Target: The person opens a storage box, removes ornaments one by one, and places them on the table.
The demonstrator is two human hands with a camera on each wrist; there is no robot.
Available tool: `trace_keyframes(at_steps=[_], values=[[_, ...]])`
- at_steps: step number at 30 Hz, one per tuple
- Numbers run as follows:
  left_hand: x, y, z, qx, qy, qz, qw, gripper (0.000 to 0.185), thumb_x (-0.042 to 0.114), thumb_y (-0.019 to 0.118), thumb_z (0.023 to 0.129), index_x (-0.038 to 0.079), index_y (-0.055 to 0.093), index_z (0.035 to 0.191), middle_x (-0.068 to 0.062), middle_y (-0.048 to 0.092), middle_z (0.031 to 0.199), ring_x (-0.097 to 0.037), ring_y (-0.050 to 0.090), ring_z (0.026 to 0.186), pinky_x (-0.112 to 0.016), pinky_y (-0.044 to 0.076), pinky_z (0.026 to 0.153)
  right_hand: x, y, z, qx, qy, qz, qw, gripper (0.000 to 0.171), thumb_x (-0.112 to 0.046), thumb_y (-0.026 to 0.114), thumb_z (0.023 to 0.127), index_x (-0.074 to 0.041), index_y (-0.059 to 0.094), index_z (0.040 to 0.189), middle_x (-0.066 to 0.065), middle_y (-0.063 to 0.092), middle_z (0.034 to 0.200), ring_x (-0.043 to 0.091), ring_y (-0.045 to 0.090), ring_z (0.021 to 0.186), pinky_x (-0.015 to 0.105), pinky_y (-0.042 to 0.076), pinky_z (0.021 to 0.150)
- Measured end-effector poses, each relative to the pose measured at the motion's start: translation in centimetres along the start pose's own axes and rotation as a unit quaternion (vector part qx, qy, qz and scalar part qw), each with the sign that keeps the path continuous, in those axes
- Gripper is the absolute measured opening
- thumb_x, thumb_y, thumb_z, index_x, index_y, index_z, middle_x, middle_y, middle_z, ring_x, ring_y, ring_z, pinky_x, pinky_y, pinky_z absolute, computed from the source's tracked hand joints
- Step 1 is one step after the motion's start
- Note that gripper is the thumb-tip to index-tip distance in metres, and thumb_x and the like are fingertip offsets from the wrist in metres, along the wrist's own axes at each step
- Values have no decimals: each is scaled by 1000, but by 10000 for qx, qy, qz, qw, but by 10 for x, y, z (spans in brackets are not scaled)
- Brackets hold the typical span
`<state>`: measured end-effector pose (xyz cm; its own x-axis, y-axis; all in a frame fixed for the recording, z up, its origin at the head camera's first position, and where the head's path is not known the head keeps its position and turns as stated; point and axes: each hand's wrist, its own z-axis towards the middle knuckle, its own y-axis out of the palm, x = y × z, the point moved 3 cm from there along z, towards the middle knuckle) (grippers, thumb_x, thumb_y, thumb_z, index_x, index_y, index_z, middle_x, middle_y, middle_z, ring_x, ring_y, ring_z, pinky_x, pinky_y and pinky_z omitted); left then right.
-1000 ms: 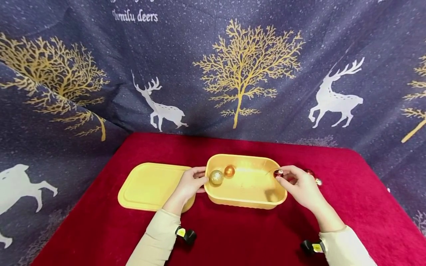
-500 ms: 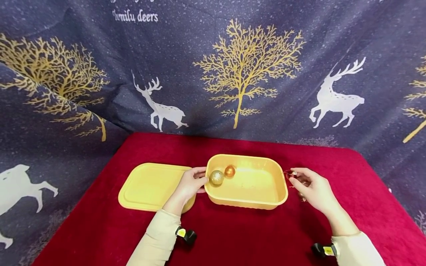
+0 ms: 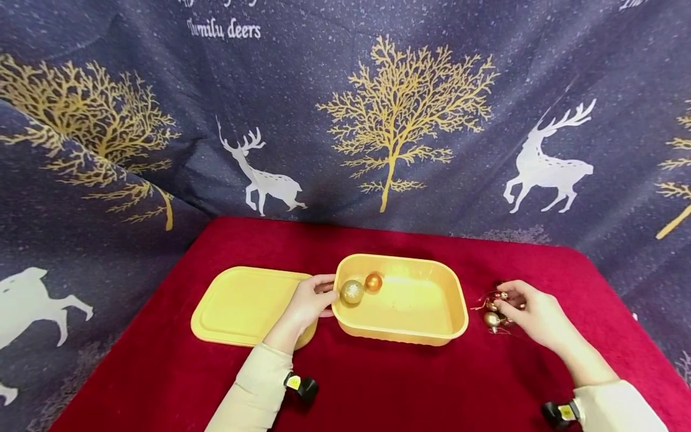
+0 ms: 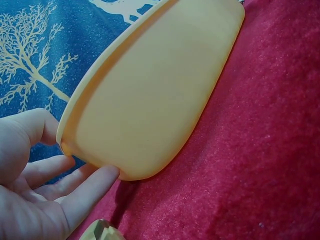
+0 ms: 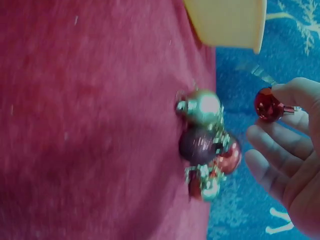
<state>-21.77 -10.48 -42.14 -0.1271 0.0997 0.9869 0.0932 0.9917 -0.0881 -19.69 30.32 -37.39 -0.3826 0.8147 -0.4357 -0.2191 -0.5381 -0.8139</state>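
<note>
My left hand [image 3: 308,303] grips the left end of a yellow rectangular box [image 3: 399,337]; in the left wrist view its fingers bend round the box's end. Inside the box lie a glittery gold bauble [image 3: 352,293] and a smaller orange bauble [image 3: 373,282], both towards the left. Right of the box, my right hand [image 3: 534,315] pinches a shiny red bauble [image 5: 269,106] between thumb and fingers. Just beside that hand, a cluster of baubles rests on the red cloth: a pale gold one [image 5: 204,106], a dark one [image 5: 196,144] and several more, slightly blurred.
A yellow lid [image 3: 243,306] lies flat to the left of the box, partly behind my left forearm. Red cloth [image 3: 410,384] covers the table. Behind it hangs a dark blue curtain [image 3: 335,162] printed with deer and gold trees.
My right hand has moved right with the red bauble, from over the box's right end out to the bauble cluster. My left hand and the box have stayed nearly still.
</note>
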Motion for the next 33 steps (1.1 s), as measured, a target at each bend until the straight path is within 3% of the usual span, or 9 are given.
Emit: trace_keyframes(at_steps=[9, 26, 33], values=[[-2, 1, 0, -29, 11, -18, 10000, 48, 2, 56, 83, -2, 52, 130, -26, 59, 123, -33, 65, 101, -38, 60, 69, 20, -5, -9, -123, 397, -327, 9986, 21, -13, 76, 75, -6, 65, 93, 4, 68, 77, -13, 49, 65, 18, 43, 54], [0, -1, 0, -1, -29, 19, 10000, 48, 2, 56, 83, -2, 52, 131, -24, 60, 122, -32, 65, 100, -38, 60, 69, 28, 8, -15, -553, 726, -502, 9946, 18, -13, 74, 77, -5, 64, 90, 0, 64, 73, -7, 45, 61, 22, 40, 52], [0, 0, 0, -4, 18, 1, 10000, 49, 2, 56, 82, -3, 51, 131, -26, 59, 122, -35, 64, 101, -39, 60, 69, 24, 5, -11, -527, 697, -591, 9944, 19, -15, 73, 78, -3, 66, 92, 7, 68, 81, 5, 58, 67, 26, 46, 57]])
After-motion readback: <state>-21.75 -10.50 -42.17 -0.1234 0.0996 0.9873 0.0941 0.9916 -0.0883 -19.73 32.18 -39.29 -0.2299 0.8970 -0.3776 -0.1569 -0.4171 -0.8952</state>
